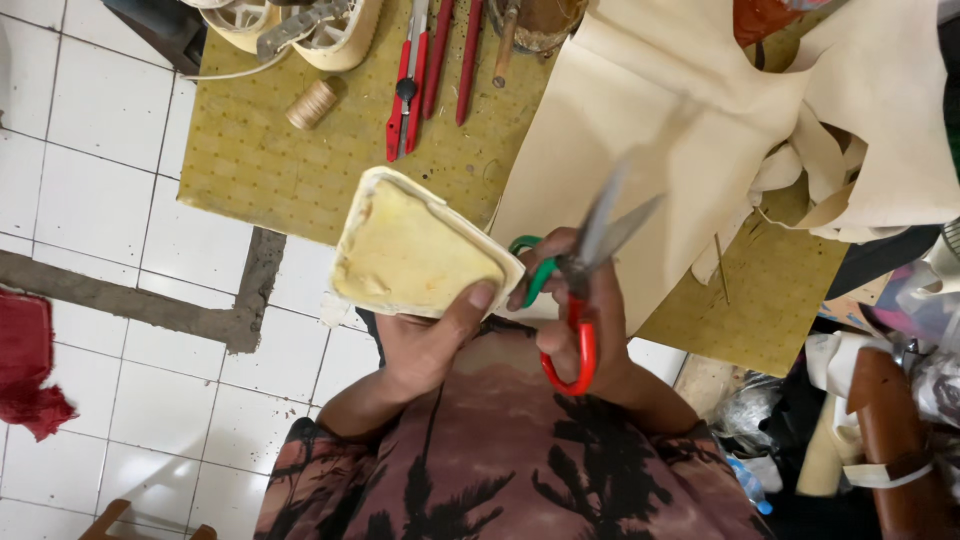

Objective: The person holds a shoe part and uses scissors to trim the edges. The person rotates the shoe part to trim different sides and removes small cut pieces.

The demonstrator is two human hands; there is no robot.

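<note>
Head view, looking down past a patterned shirt point(510, 470) to a low yellow pegboard bench point(260, 160), taken here as the landmark. The left hand point(425, 345) grips a cream, leather-wrapped padded piece point(415, 250) — rounded, with its edges folded over a yellowish inner face — thumb pressed on its near corner, fingers curled beneath; the piece is held just off the bench's near edge, above the white tiled floor point(120, 330). The right hand point(585, 330) is closed through the handles of a pair of scissors point(580, 290), one loop green, one red; the blades stand parted and motion-blurred, pointing up toward the bench, just beside the piece's right corner but apparently not touching it. A large beige leather sheet point(660, 130) lies over the bench's right half. At the bench's far edge rest red-handled tools point(420, 80) and a spool of tan thread point(313, 103). Judged from the wrapped edges, the covering is largely in place; trimming at the right corner seems to remain, though blur hides the exact cut line.
</note>
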